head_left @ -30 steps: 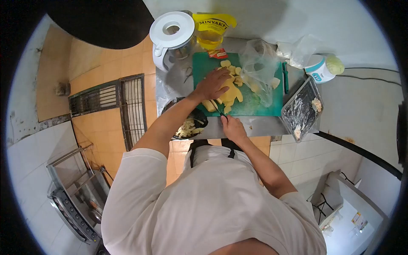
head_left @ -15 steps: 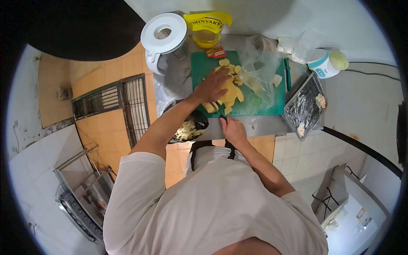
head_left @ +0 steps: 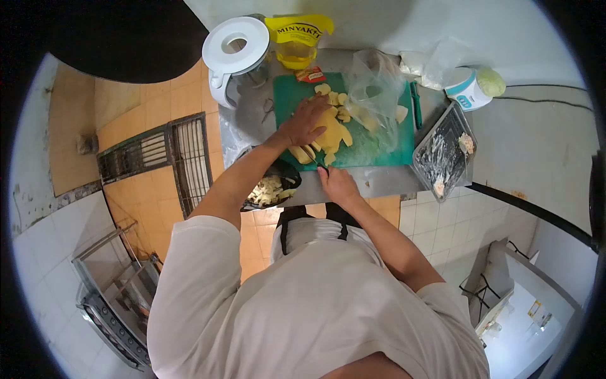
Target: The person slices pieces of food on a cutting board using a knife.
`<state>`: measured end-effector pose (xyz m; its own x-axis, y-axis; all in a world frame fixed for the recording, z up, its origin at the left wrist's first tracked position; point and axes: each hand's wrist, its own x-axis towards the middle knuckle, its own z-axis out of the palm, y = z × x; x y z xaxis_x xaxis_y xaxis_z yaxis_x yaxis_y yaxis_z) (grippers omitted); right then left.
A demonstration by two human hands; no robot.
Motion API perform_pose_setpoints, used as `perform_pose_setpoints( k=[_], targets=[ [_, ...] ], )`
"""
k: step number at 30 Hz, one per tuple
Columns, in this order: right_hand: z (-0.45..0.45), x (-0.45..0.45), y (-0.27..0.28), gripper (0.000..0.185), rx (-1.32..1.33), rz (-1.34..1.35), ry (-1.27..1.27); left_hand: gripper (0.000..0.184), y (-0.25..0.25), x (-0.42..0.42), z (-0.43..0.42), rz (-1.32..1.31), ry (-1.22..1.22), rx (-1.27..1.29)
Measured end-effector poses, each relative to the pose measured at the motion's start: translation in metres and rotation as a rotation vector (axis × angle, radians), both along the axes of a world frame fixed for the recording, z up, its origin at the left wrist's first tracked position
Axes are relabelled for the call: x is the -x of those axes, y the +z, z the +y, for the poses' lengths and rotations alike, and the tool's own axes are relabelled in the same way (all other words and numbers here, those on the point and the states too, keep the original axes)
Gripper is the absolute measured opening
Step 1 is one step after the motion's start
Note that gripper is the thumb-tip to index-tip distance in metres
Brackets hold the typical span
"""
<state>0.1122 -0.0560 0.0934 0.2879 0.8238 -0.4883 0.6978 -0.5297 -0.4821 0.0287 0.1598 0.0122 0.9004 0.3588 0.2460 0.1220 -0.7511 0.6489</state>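
Pale yellow potato slices (head_left: 329, 134) lie heaped on a green cutting board (head_left: 379, 158). My left hand (head_left: 305, 121) rests palm down on the left part of the heap, its fingers stretched out over the slices. At the board's front edge, my right hand (head_left: 340, 186) is closed around the dark handle of a knife (head_left: 322, 168). The blade points up and left among thicker potato pieces (head_left: 301, 154); part of it is hard to make out. Left of the knife, a black bag (head_left: 291, 180) holds pale scraps (head_left: 270, 191).
A clear plastic bag (head_left: 375, 95) lies over the board's right half. Behind stand a white-lidded pitcher (head_left: 237, 44) and a yellow oil pouch (head_left: 298, 38). To the right are a green-handled tool (head_left: 416, 104), a smeared metal tray (head_left: 435, 148) and a kitchen scale (head_left: 466, 91).
The whole view has shifted slightly, so the board and both hands appear a little further left and up. The left hand stays on the slices, and the right hand keeps hold of the knife.
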Motion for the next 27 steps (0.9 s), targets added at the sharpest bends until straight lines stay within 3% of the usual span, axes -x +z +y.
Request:
perform_pose_setpoints(
  k=[9, 17, 27],
  targets=[
    [-0.009, 0.008, -0.010, 0.056, -0.071, -0.084, -0.021, 0.075, 0.004, 0.000, -0.002, 0.100, -0.036, -0.068],
    [-0.008, 0.011, 0.000, 0.059, -0.026, -0.069, -0.028, 0.070, -0.027, -0.004, 0.010, -0.043, 0.025, -0.026],
    [-0.006, 0.009, -0.009, 0.058, -0.039, -0.055, -0.036, 0.071, -0.005, 0.001, 0.004, -0.012, 0.058, -0.010]
  ],
)
